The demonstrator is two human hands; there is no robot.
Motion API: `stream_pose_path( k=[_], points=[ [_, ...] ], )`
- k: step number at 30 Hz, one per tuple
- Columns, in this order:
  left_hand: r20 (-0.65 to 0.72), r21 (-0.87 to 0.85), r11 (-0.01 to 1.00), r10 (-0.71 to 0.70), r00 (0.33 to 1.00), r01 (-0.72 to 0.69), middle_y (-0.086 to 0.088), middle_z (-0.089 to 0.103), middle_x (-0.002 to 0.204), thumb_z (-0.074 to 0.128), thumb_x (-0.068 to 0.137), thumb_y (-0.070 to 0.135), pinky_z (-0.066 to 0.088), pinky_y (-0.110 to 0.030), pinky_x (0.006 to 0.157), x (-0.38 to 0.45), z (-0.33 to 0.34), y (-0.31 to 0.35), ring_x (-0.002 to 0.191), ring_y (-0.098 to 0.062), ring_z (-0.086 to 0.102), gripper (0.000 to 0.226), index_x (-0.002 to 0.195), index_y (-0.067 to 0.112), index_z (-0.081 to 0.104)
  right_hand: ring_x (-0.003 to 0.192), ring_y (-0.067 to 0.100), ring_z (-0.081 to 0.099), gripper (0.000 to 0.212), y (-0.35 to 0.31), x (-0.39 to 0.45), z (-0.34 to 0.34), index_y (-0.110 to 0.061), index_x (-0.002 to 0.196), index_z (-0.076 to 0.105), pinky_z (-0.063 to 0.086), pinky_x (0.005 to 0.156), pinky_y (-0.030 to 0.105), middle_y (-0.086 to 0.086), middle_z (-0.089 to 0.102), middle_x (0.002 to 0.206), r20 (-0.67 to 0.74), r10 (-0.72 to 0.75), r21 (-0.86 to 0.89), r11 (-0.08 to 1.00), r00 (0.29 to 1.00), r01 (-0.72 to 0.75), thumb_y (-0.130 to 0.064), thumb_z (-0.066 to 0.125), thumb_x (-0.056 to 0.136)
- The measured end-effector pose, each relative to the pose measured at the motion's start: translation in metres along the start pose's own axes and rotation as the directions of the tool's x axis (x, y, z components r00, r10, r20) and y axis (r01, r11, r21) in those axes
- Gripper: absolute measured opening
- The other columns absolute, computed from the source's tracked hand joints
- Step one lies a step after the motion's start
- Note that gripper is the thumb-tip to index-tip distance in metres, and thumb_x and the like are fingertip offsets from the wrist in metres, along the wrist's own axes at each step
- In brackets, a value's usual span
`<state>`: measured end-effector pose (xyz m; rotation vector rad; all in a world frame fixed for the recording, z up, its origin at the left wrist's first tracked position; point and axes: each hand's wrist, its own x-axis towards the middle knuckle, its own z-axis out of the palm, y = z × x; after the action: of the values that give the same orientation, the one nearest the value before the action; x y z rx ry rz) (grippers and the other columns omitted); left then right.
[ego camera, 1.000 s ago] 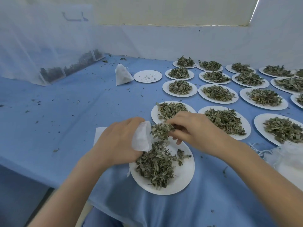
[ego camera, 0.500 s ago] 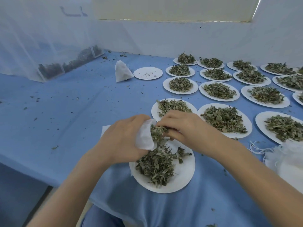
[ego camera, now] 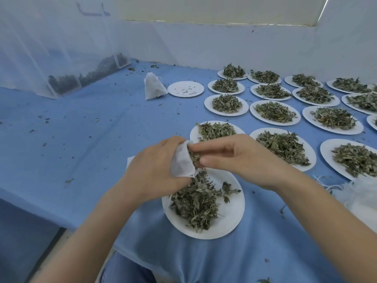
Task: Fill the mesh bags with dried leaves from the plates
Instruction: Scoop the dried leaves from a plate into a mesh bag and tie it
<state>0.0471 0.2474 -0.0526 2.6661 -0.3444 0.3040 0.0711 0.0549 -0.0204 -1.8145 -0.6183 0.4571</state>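
Blue-covered tabletop [ego camera: 85, 127], wide and littered with leaf crumbs. White netting [ego camera: 51, 48] draped along the far left. Rows of white plates [ego camera: 275, 113] heaped with dried leaves across the right side. Nearest plate [ego camera: 230, 213] at the front edge, half covered in dried leaves [ego camera: 195, 203]. Filled bag [ego camera: 153, 88] upright beside an almost bare plate [ego camera: 185, 88]. Left hand [ego camera: 155, 170] above the near plate, fingers curled round a white mesh bag [ego camera: 181, 162], mouth facing right. Right hand [ego camera: 240, 160], fingers pinched on a tuft of leaves at the bag's mouth
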Motion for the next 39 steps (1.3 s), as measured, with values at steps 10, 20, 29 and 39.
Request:
stream_pose_path(
  k=[10, 20, 29, 39],
  points=[
    [-0.070, -0.044, 0.990, 0.132, 0.989, -0.136, 0.018, 0.049, 0.092, 0.071, 0.067, 0.030, 0.034, -0.012, 0.063, 0.000, 0.006, 0.017, 0.082, -0.010, 0.052, 0.052, 0.115, 0.018, 0.055, 0.049, 0.008, 0.035, 0.012, 0.008, 0.015, 0.026, -0.020, 0.063, 0.070, 0.025, 0.048, 0.016, -0.008, 0.041, 0.041, -0.139, -0.293, -0.537, 0.825, 0.946, 0.176, -0.017, 0.065, 0.073],
    [-0.025, 0.054, 0.999, 0.004, 1.000, -0.003, 0.019, 0.049, 0.085, 0.071, 0.060, 0.041, 0.035, -0.028, 0.065, -0.006, -0.014, -0.008, 0.081, -0.016, 0.053, 0.061, 0.116, 0.029, 0.047, 0.075, -0.009, 0.061, 0.018, 0.003, -0.001, 0.007, -0.032, 0.091, 0.073, 0.044, 0.063, 0.011, -0.015, 0.072, 0.086, -0.158, -0.308, -0.378, 0.897, 0.938, 0.231, -0.023, 0.076, 0.076],
    [0.013, 0.063, 0.996, -0.063, 0.998, 0.062, 0.024, 0.048, 0.080, 0.058, 0.052, 0.050, 0.037, -0.028, 0.069, -0.016, -0.016, -0.023, 0.080, -0.013, 0.049, 0.062, 0.111, 0.033, 0.049, 0.102, 0.012, 0.052, 0.052, 0.033, -0.007, 0.026, -0.034, 0.133, 0.048, 0.040, 0.087, 0.025, -0.004, 0.051, 0.116, 0.042, 0.117, -0.800, 0.599, 0.992, -0.037, -0.055, 0.054, 0.085],
    [0.073, 0.053, 0.995, -0.085, 0.994, 0.081, 0.020, 0.048, 0.082, 0.054, 0.052, 0.048, 0.037, -0.027, 0.068, -0.020, -0.004, -0.023, 0.079, -0.013, 0.049, 0.062, 0.112, 0.032, 0.048, 0.068, -0.007, 0.057, 0.011, 0.020, -0.010, -0.001, -0.025, 0.093, 0.075, 0.039, 0.068, 0.005, -0.016, 0.067, 0.080, -0.127, -0.171, -0.640, 0.766, 0.977, 0.051, -0.027, 0.070, 0.083]
  ],
)
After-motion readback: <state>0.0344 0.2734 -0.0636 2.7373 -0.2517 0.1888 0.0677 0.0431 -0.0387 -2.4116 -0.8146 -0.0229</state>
